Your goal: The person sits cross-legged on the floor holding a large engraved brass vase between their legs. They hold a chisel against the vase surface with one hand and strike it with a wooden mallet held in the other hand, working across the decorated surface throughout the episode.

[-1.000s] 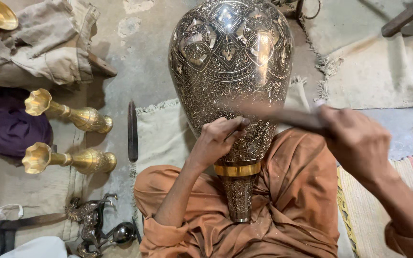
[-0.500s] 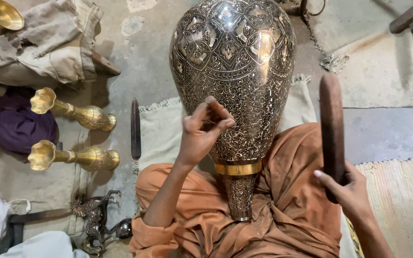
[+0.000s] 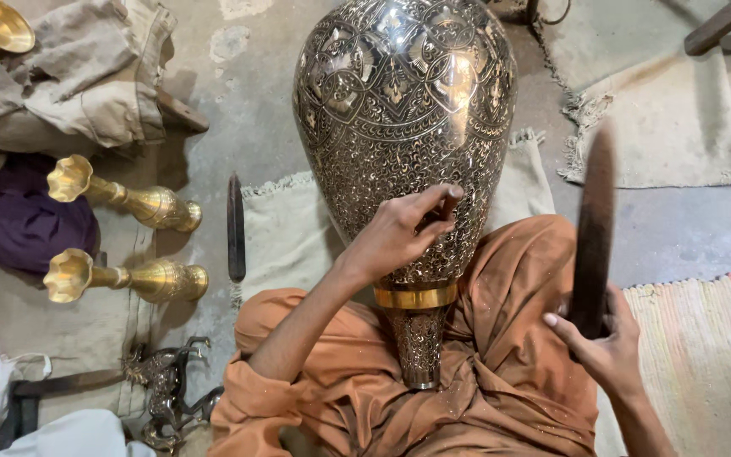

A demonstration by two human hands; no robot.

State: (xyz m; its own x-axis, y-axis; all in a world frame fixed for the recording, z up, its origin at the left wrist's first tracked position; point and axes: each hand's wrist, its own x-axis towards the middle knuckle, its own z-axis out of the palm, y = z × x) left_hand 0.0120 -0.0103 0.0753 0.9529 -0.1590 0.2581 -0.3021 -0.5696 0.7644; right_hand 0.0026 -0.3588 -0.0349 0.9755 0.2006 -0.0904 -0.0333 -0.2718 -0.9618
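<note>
I see the large engraved metal vase point(image 3: 405, 127), dark with bright floral and scroll patterning and a plain brass band near its narrow neck, lying across my lap. Its neck points back toward me at six o'clock and its broad body runs out to twelve over the concrete floor point(image 3: 239, 101).

My left hand point(image 3: 395, 237) rests on the lower body of the vase, fingers pinched together around a small dark punch point(image 3: 443, 207) whose tip touches the metal. I can see too little of the tool to say more about it.

My right hand point(image 3: 604, 343) is closed around the lower end of a long dark wooden striker point(image 3: 594, 233), held nearly upright at about four o'clock, well apart from the vase. A second ago that striker lay across the vase just above the left hand; now it is lifted clear and blurred with motion. I take this as the raised part of a strike cycle, with the left hand staying on much the same patch of pattern.

At nine o'clock two golden brass trumpet-mouthed vases point(image 3: 124, 241) lie on their sides on a pale cloth. A slim dark metal file point(image 3: 235, 227) lies between them and my knee. A purple cloth point(image 3: 19, 224) sits beyond them, crumpled beige sacking point(image 3: 86, 76) at ten, and a small dark metal horse figure point(image 3: 167, 389) at seven.
</note>
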